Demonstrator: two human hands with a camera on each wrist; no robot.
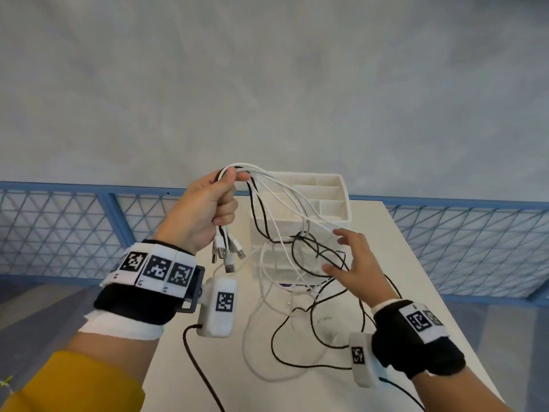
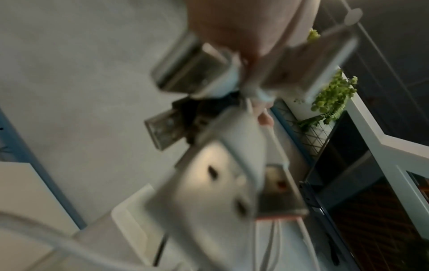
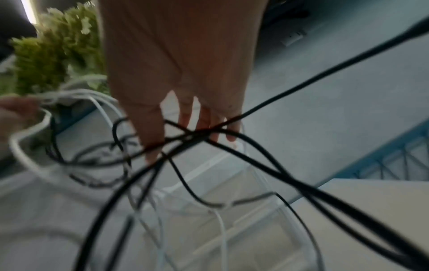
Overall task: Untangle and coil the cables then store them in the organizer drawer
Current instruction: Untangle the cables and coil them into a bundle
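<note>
Above the worktop (image 1: 416, 263), near the organizer (image 1: 326, 191), my left hand (image 1: 205, 212) gripped the cables (image 1: 285, 203) by their plug ends; my right hand (image 1: 356, 263) was spread wide among the loops. Best, I judged, to comb one strand free, never yanking.

White table (image 1: 416, 263) underneath, blue mesh railing (image 1: 59, 221) running behind it, grey floor (image 1: 267, 69) past that. Leafy green plant (image 3: 53, 60) off beyond the fingertips, pretty blurry.
</note>
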